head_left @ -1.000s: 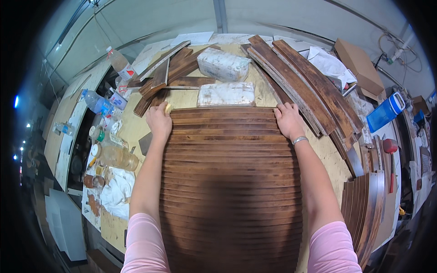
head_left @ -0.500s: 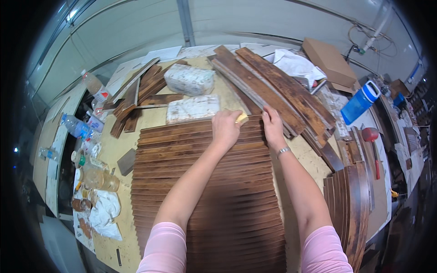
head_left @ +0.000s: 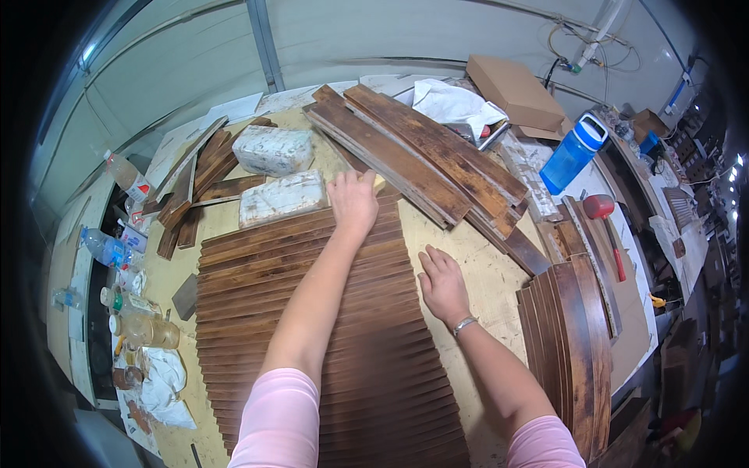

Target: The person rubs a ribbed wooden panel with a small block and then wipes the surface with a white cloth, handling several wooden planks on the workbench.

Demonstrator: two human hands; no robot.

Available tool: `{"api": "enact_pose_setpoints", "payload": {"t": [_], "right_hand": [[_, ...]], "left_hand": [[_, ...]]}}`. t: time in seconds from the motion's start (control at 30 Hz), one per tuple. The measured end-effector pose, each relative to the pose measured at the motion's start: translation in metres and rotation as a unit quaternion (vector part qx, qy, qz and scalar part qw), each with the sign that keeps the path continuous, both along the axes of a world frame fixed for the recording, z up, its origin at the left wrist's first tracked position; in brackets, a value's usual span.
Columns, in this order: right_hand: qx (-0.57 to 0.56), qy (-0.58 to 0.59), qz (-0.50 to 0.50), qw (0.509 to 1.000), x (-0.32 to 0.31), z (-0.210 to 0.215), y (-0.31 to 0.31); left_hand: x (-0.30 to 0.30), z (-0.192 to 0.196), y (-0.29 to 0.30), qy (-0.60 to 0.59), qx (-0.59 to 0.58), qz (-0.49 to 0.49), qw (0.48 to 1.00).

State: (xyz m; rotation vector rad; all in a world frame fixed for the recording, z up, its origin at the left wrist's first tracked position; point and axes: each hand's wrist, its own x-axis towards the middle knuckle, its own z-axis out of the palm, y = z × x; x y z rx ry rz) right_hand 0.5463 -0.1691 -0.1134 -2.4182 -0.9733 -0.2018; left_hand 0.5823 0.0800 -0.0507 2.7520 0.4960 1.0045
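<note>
A row of dark brown wooden planks (head_left: pixel 312 304), laid edge to edge in overlapping strips, fills the middle of the table. At its far end my left hand (head_left: pixel 354 204) is closed over a small yellow piece that looks like a sponge (head_left: pixel 380 182); most of it is hidden under the fingers. Just right of the row, my right hand (head_left: pixel 445 287) hovers or rests over the tabletop, its fingers stretched out and holding nothing. Beyond my left hand lie two white wrapped blocks, the nearer one (head_left: pixel 282 197) close to the planks' far edge.
Loose planks (head_left: pixel 437 148) lie at the far right, with more planks (head_left: pixel 573 335) stacked at the near right. A blue jug (head_left: pixel 569 160) and red mallet (head_left: pixel 599 207) are further right. Several bottles (head_left: pixel 148 331) and a white rag (head_left: pixel 165 390) line the left edge.
My right hand has come off the far corner of the planks and drawn back toward me, its fingers now spread. My left hand stays at the far end with the sponge. The view has shifted right.
</note>
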Motion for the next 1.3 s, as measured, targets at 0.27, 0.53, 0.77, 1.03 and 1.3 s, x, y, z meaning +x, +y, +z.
{"api": "enact_pose_setpoints", "payload": {"t": [0.27,0.53,0.77,1.03,1.3], "right_hand": [[0.011,-0.003,-0.001,1.0,0.001,0.001,0.001],[0.002,-0.002,-0.006,1.0,0.001,0.0,0.001],[-0.005,-0.008,-0.005,1.0,0.0,0.0,0.001],[0.01,-0.006,-0.007,1.0,0.001,0.001,0.001],[0.022,-0.025,0.0,0.999,0.0,-0.001,0.001]], "left_hand": [[0.004,-0.007,-0.001,-0.038,0.024,-0.119,0.992],[0.003,-0.006,-0.008,-0.028,0.103,-0.101,0.989],[0.003,-0.009,0.003,-0.051,0.084,-0.074,0.992],[0.007,-0.011,-0.011,-0.046,0.09,-0.103,0.989],[0.004,-0.02,0.001,-0.095,0.072,-0.15,0.981]]}}
